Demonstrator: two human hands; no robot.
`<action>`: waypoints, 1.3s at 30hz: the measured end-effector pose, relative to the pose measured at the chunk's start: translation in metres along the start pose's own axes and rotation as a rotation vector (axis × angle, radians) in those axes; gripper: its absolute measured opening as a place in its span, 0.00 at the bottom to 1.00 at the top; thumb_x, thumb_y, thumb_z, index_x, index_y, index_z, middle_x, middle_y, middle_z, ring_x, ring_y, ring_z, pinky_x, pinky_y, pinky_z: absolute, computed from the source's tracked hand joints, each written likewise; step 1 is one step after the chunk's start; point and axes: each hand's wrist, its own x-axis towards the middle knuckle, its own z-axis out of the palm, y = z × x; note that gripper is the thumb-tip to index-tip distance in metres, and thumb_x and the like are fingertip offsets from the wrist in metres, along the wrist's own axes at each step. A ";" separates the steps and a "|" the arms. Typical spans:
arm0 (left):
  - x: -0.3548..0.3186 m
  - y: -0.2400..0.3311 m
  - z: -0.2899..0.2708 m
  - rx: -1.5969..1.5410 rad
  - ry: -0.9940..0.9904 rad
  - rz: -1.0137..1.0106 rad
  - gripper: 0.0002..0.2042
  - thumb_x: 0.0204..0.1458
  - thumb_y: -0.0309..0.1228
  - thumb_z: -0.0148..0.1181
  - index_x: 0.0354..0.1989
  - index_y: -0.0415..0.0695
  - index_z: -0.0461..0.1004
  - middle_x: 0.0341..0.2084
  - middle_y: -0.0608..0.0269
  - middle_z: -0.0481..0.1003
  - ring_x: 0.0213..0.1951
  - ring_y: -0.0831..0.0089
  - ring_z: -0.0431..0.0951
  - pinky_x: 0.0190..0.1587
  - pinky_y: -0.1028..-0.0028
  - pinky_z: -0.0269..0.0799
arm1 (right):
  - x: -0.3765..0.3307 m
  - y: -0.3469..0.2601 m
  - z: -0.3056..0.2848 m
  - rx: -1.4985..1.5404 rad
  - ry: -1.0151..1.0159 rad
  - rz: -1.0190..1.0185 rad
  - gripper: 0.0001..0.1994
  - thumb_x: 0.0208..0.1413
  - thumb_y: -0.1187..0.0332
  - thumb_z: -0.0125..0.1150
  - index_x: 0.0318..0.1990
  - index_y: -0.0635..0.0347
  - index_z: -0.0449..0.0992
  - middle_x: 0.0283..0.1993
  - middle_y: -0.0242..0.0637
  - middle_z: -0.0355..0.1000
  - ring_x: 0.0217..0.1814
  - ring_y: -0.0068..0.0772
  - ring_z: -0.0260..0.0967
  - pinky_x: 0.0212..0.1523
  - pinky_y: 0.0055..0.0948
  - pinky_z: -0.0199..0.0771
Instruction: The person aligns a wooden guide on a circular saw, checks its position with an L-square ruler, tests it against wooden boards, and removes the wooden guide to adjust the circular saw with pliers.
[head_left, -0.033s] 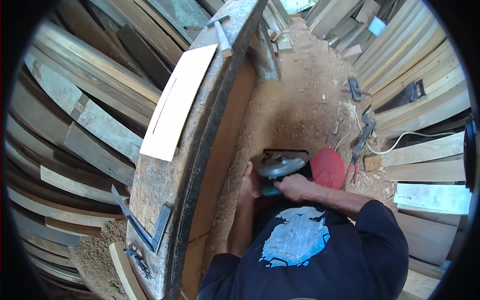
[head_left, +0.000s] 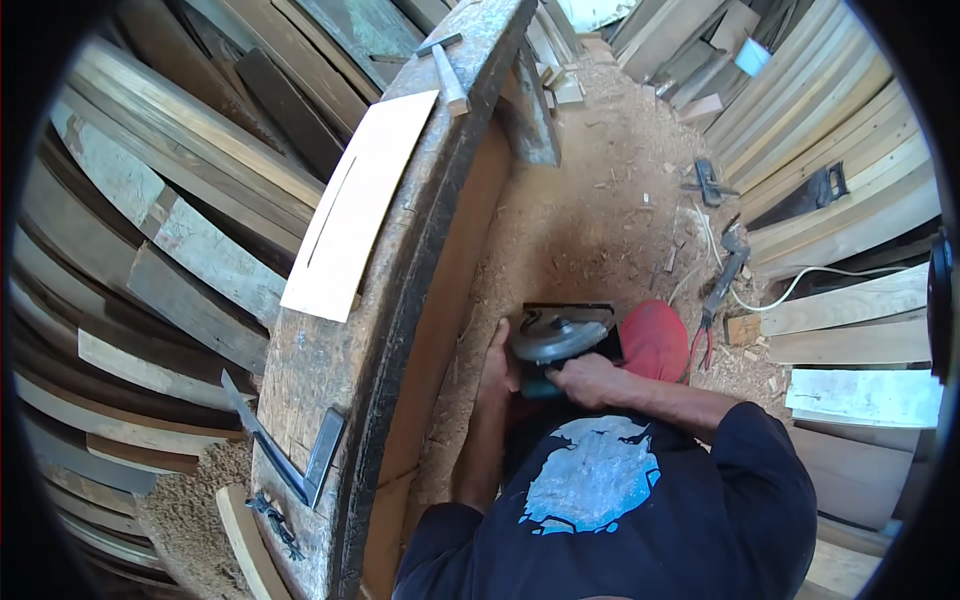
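Note:
I hold a circular saw (head_left: 560, 338) low in front of my body, beside the workbench (head_left: 330, 370). Its grey rounded guard faces up and its dark rectangular base plate is on the far side; the blade is hidden. My right hand (head_left: 590, 381) is closed on the handle at the near right. At its left side my left hand (head_left: 497, 368) rests against the teal body, thumb stretched upward and the other fingers mostly hidden. Just right of the saw is a red, rounded fabric shape (head_left: 654, 341), apparently my knee. What lies under the saw cannot be seen.
The bench holds a pale slotted board (head_left: 365, 200), a hammer (head_left: 449, 78) and a metal square (head_left: 318, 455). Sawdust covers the floor (head_left: 590, 200). To the right are a white cord (head_left: 800, 275), red-handled pliers (head_left: 706, 338), a handsaw (head_left: 805, 198) and stacked planks (head_left: 850, 298).

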 end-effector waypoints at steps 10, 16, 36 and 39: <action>-0.037 -0.035 -0.069 0.251 -0.042 0.136 0.29 0.52 0.30 0.57 0.65 0.40 0.62 0.56 0.51 0.72 0.57 0.59 0.74 0.63 0.60 0.67 | -0.070 -0.019 -0.016 0.504 0.153 -0.477 0.19 0.64 0.62 0.52 0.57 0.64 0.72 0.40 0.54 0.79 0.43 0.44 0.79 0.44 0.40 0.77; -0.058 -0.028 -0.094 0.188 -0.035 0.186 0.24 0.49 0.24 0.56 0.58 0.36 0.69 0.49 0.51 0.76 0.51 0.61 0.78 0.58 0.62 0.73 | -0.073 0.090 0.052 1.222 0.575 0.469 0.19 0.68 0.55 0.50 0.48 0.63 0.77 0.38 0.38 0.79 0.32 0.21 0.73 0.34 0.27 0.75; -0.100 -0.005 0.172 1.393 -0.485 1.078 0.23 0.33 0.26 0.66 0.44 0.39 0.72 0.50 0.46 0.68 0.58 0.51 0.63 0.59 0.53 0.56 | -0.057 0.095 -0.056 2.042 0.651 -0.464 0.15 0.66 0.56 0.55 0.37 0.60 0.74 0.43 0.46 0.77 0.45 0.39 0.77 0.52 0.37 0.77; -0.106 -0.008 0.206 1.459 -0.522 1.127 0.21 0.33 0.25 0.66 0.41 0.40 0.72 0.57 0.35 0.63 0.60 0.45 0.61 0.61 0.51 0.54 | -0.074 0.105 -0.058 2.025 0.721 -0.505 0.15 0.66 0.55 0.55 0.36 0.59 0.73 0.42 0.46 0.77 0.44 0.39 0.76 0.48 0.35 0.76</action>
